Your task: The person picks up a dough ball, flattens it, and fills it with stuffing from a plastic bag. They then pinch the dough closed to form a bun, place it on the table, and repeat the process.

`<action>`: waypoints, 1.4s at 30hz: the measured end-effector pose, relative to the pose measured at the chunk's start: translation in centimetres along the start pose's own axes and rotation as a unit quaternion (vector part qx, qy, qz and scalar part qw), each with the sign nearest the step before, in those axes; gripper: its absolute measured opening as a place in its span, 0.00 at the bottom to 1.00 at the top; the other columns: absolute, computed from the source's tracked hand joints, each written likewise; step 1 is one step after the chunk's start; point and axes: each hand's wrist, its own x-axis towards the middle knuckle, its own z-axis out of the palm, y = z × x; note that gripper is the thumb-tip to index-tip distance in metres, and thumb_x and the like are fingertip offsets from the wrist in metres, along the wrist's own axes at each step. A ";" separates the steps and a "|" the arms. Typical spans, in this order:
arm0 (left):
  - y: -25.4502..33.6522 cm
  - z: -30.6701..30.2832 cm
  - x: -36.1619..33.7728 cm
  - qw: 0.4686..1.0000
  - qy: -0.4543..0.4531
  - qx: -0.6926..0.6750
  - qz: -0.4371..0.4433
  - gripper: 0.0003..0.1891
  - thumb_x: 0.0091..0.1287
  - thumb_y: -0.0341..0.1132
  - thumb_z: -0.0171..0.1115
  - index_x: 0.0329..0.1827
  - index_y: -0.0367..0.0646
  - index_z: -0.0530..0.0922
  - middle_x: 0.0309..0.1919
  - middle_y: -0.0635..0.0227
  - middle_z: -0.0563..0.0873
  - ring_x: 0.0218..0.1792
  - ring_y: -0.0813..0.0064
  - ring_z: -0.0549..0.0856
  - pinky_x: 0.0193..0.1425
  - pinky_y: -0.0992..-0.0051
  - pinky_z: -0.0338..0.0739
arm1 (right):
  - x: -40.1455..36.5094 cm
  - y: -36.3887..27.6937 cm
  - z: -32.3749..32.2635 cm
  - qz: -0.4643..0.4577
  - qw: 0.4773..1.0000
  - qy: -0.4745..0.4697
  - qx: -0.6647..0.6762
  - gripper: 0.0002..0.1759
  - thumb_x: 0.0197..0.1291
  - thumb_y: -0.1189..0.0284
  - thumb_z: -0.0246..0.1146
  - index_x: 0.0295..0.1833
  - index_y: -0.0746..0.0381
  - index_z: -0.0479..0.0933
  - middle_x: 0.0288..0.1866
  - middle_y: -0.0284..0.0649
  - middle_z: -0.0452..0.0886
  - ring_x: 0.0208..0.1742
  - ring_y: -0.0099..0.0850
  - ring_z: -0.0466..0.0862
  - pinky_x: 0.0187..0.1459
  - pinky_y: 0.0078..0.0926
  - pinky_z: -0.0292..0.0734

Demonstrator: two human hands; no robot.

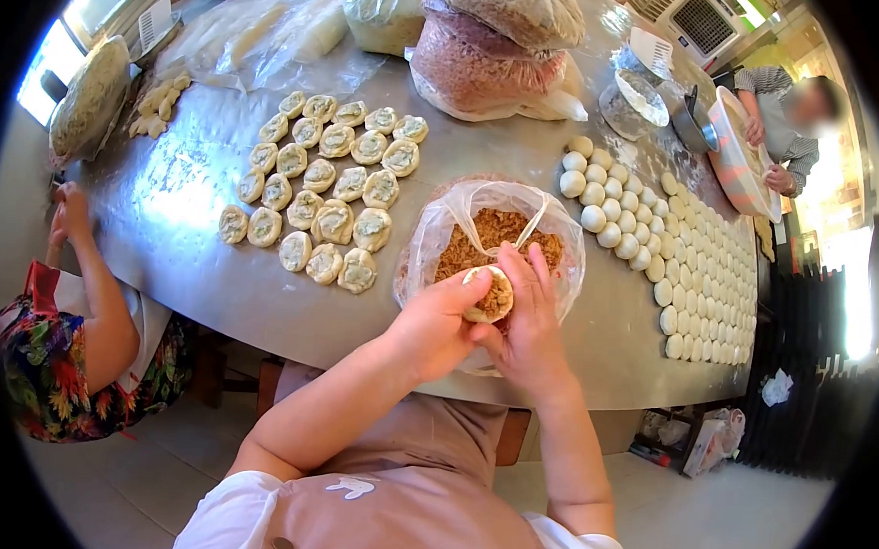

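A small round of dough (489,294) with brown crumbly filling in its middle sits between my two hands. My left hand (436,323) grips it from the left, thumb on its rim. Around its right side curls my right hand (533,326), fingers pointing up and thumb below the dough. Just beyond and beneath the hands is a clear plastic bag (563,230), open at the top. Brown filling (504,230) fills the bag, and a white strap-like piece crosses over it.
Filled dough pieces (332,221) lie in rows at left on the metal table (293,313). Dough balls (612,198) and flattened rounds (705,284) cover the right. Stacked filling bags (490,68) stand behind. One person (70,329) is at left, another (789,117) at the far-right tub.
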 end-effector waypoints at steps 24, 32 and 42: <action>-0.9 1.9 -1.0 0.998 0.050 0.037 -0.016 0.20 0.76 0.31 0.48 0.69 0.45 0.66 0.59 0.68 0.76 0.54 0.76 0.79 0.60 0.70 0.75 | 0.4 -1.2 -0.1 0.012 0.999 0.052 -0.004 0.28 0.74 0.48 0.43 0.53 0.62 0.74 0.60 0.46 0.80 0.73 0.54 0.66 0.73 0.50 0.49; -1.6 1.2 -0.5 0.971 0.103 0.216 -0.002 0.20 0.77 0.28 0.45 0.70 0.44 0.65 0.60 0.66 0.77 0.58 0.73 0.79 0.60 0.72 0.77 | 0.0 -2.6 2.1 0.066 0.986 0.149 0.036 0.11 0.74 0.66 0.51 0.48 0.62 0.74 0.53 0.45 0.84 0.68 0.50 0.74 0.72 0.52 0.55; -2.3 0.8 -1.3 0.826 -0.013 0.464 0.321 0.20 0.79 0.35 0.46 0.70 0.39 0.67 0.63 0.61 0.75 0.62 0.70 0.75 0.65 0.72 0.69 | 2.0 -5.1 1.6 0.267 0.825 0.229 0.442 0.32 0.79 0.52 0.36 0.70 0.69 0.61 0.73 0.53 0.66 0.72 0.37 0.68 0.71 0.38 0.61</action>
